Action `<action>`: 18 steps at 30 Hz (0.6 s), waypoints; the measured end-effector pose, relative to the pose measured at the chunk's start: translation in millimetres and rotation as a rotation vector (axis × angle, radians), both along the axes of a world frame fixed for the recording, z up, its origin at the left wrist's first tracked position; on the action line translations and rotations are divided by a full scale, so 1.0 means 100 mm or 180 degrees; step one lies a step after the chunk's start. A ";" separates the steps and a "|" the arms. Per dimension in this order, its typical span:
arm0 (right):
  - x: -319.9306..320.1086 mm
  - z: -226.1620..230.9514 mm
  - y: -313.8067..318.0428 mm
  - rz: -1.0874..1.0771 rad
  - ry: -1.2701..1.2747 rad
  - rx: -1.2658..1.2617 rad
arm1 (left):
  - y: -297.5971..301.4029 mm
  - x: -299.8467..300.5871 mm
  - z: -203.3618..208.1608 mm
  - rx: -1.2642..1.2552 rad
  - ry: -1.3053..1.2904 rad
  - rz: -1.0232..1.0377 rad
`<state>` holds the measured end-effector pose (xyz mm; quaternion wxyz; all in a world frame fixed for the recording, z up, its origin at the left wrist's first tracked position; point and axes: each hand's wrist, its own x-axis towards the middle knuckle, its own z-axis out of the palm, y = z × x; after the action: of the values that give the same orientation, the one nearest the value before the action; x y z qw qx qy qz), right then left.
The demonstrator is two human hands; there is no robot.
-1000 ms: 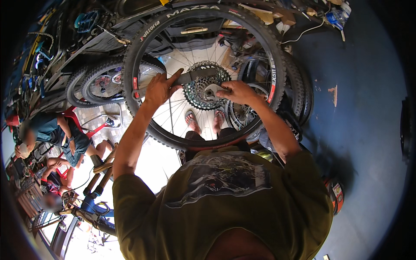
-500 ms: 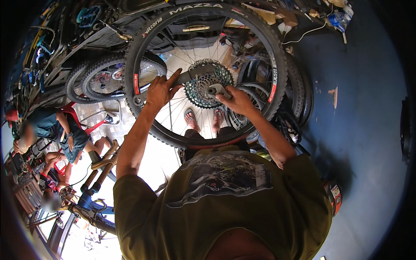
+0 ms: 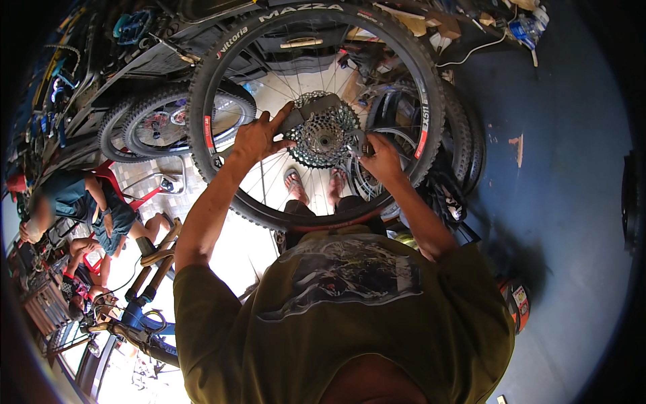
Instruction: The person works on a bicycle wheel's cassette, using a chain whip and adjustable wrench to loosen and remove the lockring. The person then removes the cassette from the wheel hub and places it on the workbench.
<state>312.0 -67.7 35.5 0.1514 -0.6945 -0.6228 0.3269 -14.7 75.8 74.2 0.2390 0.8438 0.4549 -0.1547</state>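
Note:
A bicycle wheel with a knobby black tire (image 3: 431, 81) lies before me, its cassette (image 3: 308, 149) facing up. My left hand (image 3: 256, 140) holds a flat dark bar tool (image 3: 316, 106), apparently a chain whip, that reaches across the upper left of the sprockets. Its index finger and thumb are spread beside the cassette, while the other fingers curl round the bar. Just right of the cassette, my right hand (image 3: 381, 159) is closed on a grey metal wrench (image 3: 355, 141). The wrench is off the hub centre, which shows bare. Its handle is mostly hidden by the hand.
More wheels lean at the left (image 3: 158, 121) and right (image 3: 464, 135). A bench with tools (image 3: 134, 67) runs along the upper left. Two people sit at the left, near a red chair (image 3: 145, 196) and a bicycle fork (image 3: 153, 276). A blue wall (image 3: 552, 168) stands at the right.
My right hand has moved the wrench off the hub centre to the right, uncovering the middle of the cassette. My left hand has shifted slightly right along the bar tool.

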 end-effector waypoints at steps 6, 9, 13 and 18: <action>-0.19 0.20 0.20 0.0020 -0.0284 0.0162 | -0.04 0.05 0.09 -0.0148 -0.0168 -0.0042; -0.18 0.29 0.32 0.0159 -0.0443 0.0163 | -0.12 0.01 -0.01 -0.0267 -0.0363 0.0126; -0.13 0.28 0.41 0.0273 -0.0555 0.0050 | -0.22 0.01 -0.09 -0.0156 -0.0626 0.0291; -0.14 0.20 0.39 0.0233 -0.0484 0.0040 | -0.14 0.05 -0.08 -0.0202 -0.0315 0.0238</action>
<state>298.2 -29.0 55.9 0.0961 -0.6931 -0.6595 0.2747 -9.4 62.1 66.6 0.2935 0.8248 0.4686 -0.1181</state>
